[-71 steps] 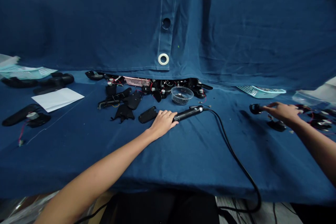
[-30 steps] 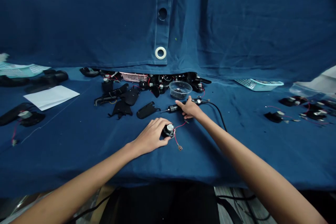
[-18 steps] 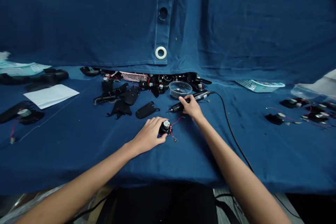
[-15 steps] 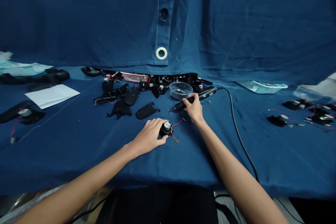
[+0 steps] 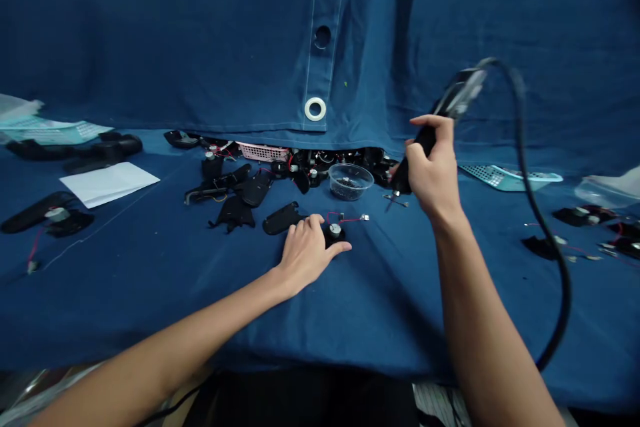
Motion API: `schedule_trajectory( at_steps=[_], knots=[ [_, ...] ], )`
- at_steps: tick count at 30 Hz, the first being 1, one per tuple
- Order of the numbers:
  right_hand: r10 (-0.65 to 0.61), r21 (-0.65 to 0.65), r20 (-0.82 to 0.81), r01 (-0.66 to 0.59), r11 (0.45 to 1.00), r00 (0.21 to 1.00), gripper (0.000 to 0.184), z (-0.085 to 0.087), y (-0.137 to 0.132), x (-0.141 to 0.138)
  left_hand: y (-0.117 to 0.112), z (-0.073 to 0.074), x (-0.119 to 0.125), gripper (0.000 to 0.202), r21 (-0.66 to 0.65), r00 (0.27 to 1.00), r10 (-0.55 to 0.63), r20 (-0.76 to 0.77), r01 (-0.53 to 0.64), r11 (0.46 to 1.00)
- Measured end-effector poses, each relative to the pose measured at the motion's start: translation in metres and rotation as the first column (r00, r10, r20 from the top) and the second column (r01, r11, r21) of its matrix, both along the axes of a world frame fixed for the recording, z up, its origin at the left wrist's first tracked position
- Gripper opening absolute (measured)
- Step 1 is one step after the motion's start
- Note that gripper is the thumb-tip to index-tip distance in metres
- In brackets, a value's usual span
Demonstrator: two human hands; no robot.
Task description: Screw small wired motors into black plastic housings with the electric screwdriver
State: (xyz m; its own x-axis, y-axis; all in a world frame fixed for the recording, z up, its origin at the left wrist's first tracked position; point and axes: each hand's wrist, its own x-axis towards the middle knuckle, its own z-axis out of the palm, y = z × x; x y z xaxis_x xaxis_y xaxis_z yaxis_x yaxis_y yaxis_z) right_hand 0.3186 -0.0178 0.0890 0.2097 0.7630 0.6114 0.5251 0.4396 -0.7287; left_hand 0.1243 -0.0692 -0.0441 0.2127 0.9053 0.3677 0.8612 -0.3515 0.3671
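Observation:
My left hand (image 5: pixel 309 255) is closed round a small black part with a silver motor (image 5: pixel 335 231), holding it down on the blue cloth. Thin red wires (image 5: pixel 350 218) with small metal ends run from the part toward the back. My right hand (image 5: pixel 434 170) grips a black corded electric screwdriver (image 5: pixel 425 140), raised above the cloth with its tip slanting down to the left. A clear round tub (image 5: pixel 351 181) of small dark pieces, perhaps screws, stands behind the motor part. Beside my left fingers lies a black plastic shell (image 5: pixel 283 218).
Several black shells (image 5: pixel 234 212) and wired parts lie at the back, near a pink basket (image 5: pixel 263 151). White paper (image 5: pixel 111 183) rests at left. On the right are a turquoise basket (image 5: pixel 520 178) and more motor parts (image 5: pixel 543 247). The screwdriver's cable (image 5: pixel 555 247) loops down at right.
My right hand has lifted the screwdriver up and to the right, tipping it steeper. The motor part under my left hand has turned, so its red wires now point backward.

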Motion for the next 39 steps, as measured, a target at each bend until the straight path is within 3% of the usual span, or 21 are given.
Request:
schedule_trajectory(
  at_steps=[2,4,7,11,16,20,24,30,33,35,37,39],
  knots=[
    [0.128,-0.219,-0.053,-0.136,0.966,0.990,0.053,-0.004,0.003,-0.001,0.002,0.004,-0.006,0.062,0.061,0.998,-0.061,0.021,0.059,0.996],
    [0.170,-0.415,-0.150,-0.218,0.883,0.974,0.055,-0.019,0.009,-0.002,0.006,0.005,-0.011,0.056,0.084,0.988,-0.154,0.013,0.152,0.985],
    [0.067,-0.588,-0.146,-0.141,0.796,0.987,0.049,-0.052,0.021,0.001,0.017,0.004,-0.010,0.048,0.052,0.963,-0.265,-0.046,0.267,0.962],
    [-0.027,-0.655,-0.020,0.008,0.756,0.999,0.042,-0.086,0.034,0.024,0.035,-0.001,-0.005,0.030,-0.004,0.916,-0.401,-0.005,0.401,0.916],
    [-0.140,-0.711,0.179,0.226,0.666,0.974,0.040,-0.105,0.044,0.056,0.044,0.003,-0.019,0.028,-0.058,0.806,-0.579,0.123,0.588,0.807],
    [-0.093,-0.770,0.182,0.201,0.605,0.979,0.040,-0.114,0.047,0.056,0.046,0.010,-0.031,0.031,-0.076,0.746,-0.647,0.159,0.662,0.745],
    [-0.030,-0.793,0.158,0.145,0.592,0.987,0.035,-0.116,0.045,0.048,0.051,0.016,-0.038,0.032,-0.082,0.675,-0.692,0.254,0.728,0.680],
    [0.000,-0.811,0.210,0.174,0.559,0.978,0.037,-0.113,0.043,0.047,0.054,0.020,-0.044,0.030,-0.184,0.650,-0.671,0.356,0.753,0.631],
    [0.016,-0.819,0.256,0.208,0.535,0.967,0.043,-0.112,0.044,0.045,0.053,0.022,-0.043,0.031,-0.142,0.651,-0.639,0.409,0.738,0.660],
    [0.048,-0.820,0.303,0.234,0.522,0.952,0.048,-0.111,0.044,0.044,0.056,0.026,-0.046,0.035,-0.065,0.684,-0.584,0.437,0.672,0.738],
    [0.101,-0.824,0.351,0.256,0.505,0.931,0.054,-0.108,0.043,0.043,0.060,0.032,-0.052,0.038,0.004,0.771,-0.488,0.409,0.533,0.846],
    [0.151,-0.803,0.438,0.311,0.508,0.886,0.056,-0.102,0.040,0.041,0.066,0.035,-0.062,0.033,0.030,0.892,-0.364,0.269,0.369,0.929]
  ],
)
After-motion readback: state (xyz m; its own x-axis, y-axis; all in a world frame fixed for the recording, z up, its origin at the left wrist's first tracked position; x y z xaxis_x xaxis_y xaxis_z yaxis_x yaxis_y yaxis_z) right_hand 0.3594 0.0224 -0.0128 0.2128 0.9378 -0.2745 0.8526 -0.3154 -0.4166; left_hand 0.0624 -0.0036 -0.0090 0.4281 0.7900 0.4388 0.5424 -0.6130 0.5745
